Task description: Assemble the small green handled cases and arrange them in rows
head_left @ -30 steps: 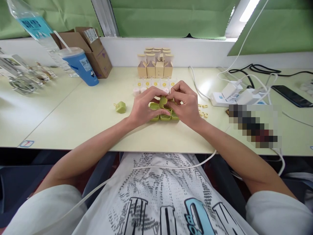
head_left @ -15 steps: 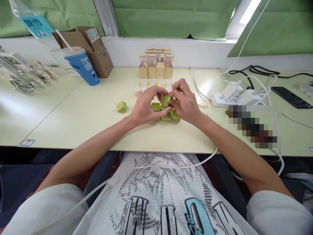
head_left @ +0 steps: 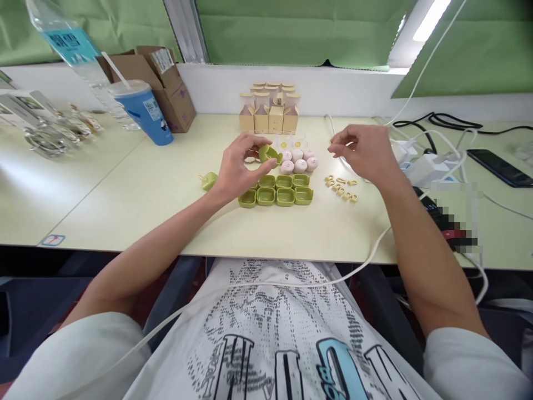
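My left hand (head_left: 235, 169) is closed around a small green cup-shaped case (head_left: 267, 153), held above the table. Below it lie several matching green cases (head_left: 277, 190) in two rows. Small pink round pieces (head_left: 298, 160) sit just behind those rows. My right hand (head_left: 363, 153) hovers over the table to the right, fingers loosely curled with thumb and forefinger close together; I cannot make out anything in them. Several small tan clips (head_left: 341, 186) lie beneath it. A lone closed green case (head_left: 209, 180) sits left of my left wrist.
Tan paper boxes (head_left: 270, 109) stand at the back by the wall. A blue cup with a straw (head_left: 144, 113), a cardboard box (head_left: 166, 88) and a water bottle (head_left: 79, 53) are at the back left. A white power strip (head_left: 420, 161), cables and a black phone (head_left: 499, 165) lie right.
My hands were together over the green cases. Now they have separated: the left lifted one green case up and back, and the right moved off to the right, uncovering the pink pieces.
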Demonstrator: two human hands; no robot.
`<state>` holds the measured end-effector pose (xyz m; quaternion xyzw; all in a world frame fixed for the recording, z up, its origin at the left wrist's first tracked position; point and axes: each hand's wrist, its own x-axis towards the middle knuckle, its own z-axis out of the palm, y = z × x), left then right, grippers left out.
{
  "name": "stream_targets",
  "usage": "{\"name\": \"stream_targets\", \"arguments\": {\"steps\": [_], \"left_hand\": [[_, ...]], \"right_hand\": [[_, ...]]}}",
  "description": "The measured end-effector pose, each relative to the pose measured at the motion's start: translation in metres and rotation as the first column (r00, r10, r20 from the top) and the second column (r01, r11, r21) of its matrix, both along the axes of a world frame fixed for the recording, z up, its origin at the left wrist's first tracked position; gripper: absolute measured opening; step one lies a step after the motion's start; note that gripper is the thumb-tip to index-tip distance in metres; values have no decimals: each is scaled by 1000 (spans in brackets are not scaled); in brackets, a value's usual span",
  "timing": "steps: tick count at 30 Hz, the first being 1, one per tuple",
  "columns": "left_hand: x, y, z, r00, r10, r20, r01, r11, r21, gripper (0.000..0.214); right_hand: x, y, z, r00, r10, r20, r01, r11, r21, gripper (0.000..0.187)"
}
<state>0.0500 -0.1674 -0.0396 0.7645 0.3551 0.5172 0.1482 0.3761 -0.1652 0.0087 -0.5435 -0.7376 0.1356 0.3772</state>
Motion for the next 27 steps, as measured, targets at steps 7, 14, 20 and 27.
{"name": "stream_targets", "arguments": {"steps": [7, 14, 20, 27], "left_hand": [[0, 1, 5, 999, -31, 27, 33, 997, -76, 38], [-47, 38, 19, 985, 159, -61, -167, 973, -157, 42], [-69, 50, 19, 958, 161, -236, -240, 903, -357, 45], [-49, 44, 7, 958, 50, -284, -170, 893, -416, 36]], "right_hand": [[45, 25, -4, 843, 38, 537, 157, 937, -312, 10], [53, 37, -15, 810, 83, 581, 166, 917, -363, 26], [51, 35, -11, 829, 100, 551, 159, 901, -404, 28], [41, 29, -7, 801, 47, 597, 222, 903, -368, 26]]}}
